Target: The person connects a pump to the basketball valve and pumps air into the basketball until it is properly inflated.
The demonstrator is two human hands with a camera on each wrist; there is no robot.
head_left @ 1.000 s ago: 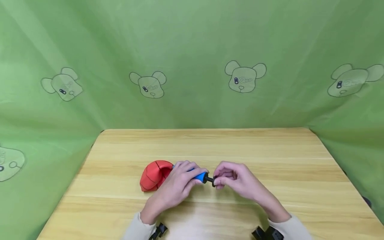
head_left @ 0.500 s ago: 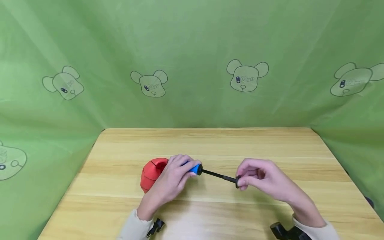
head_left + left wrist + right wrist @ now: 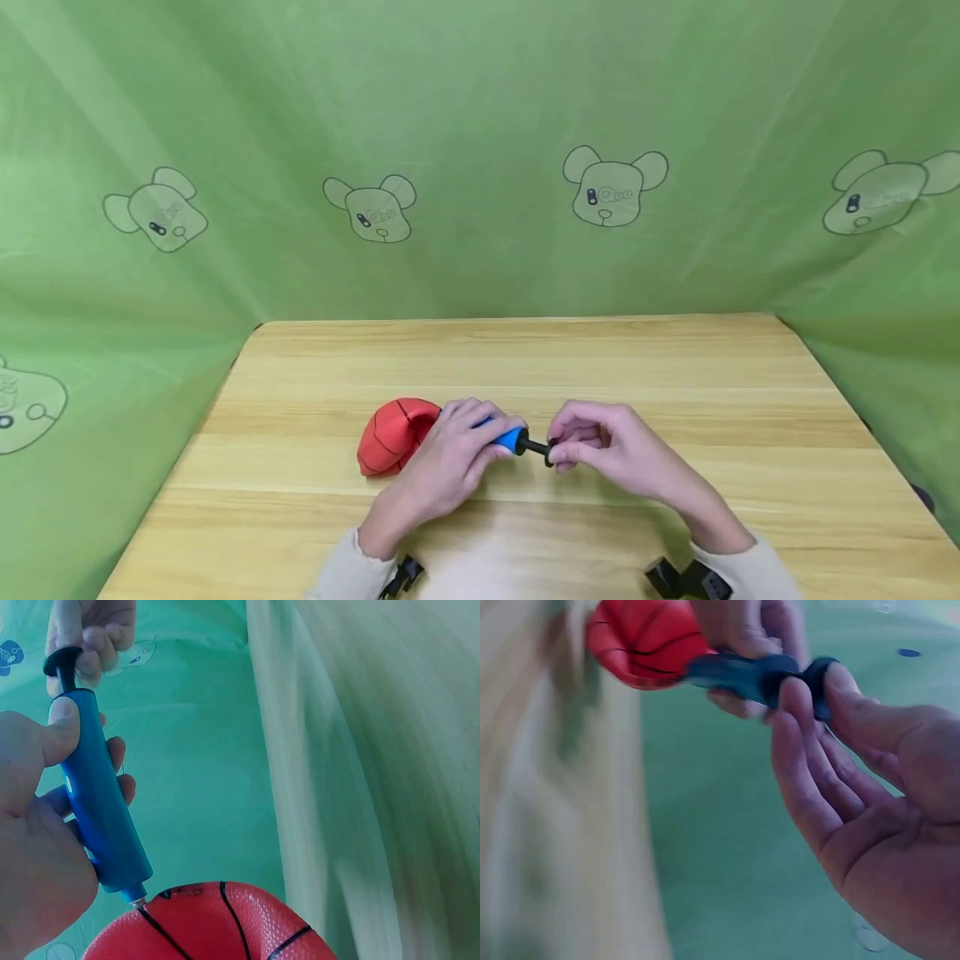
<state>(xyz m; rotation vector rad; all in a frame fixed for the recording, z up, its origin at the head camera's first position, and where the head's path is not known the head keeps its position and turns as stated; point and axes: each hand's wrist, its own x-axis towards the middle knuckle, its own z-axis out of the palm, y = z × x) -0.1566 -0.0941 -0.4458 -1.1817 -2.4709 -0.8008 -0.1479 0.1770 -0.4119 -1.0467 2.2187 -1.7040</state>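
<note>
A partly collapsed red basketball (image 3: 384, 443) with black lines lies left of the hands in the head view, its upper side dented. My left hand (image 3: 457, 454) grips the blue barrel of a hand pump (image 3: 105, 802), fingers wrapped round it. The pump's tip meets the basketball (image 3: 202, 922) at a small metal needle in the left wrist view. My right hand (image 3: 611, 446) pinches the black plunger handle (image 3: 63, 660) between thumb and fingers. Only a short length of the black rod shows between barrel and handle.
The wooden table (image 3: 600, 358) spreads under both hands. Behind and beside it hangs a green curtain (image 3: 480, 100) printed with bear heads. Black wrist devices (image 3: 686, 579) sit at both cuffs.
My right hand first drew the plunger far out to the right, then pushed it back left into the barrel. The left hand kept its grip, shifting slightly.
</note>
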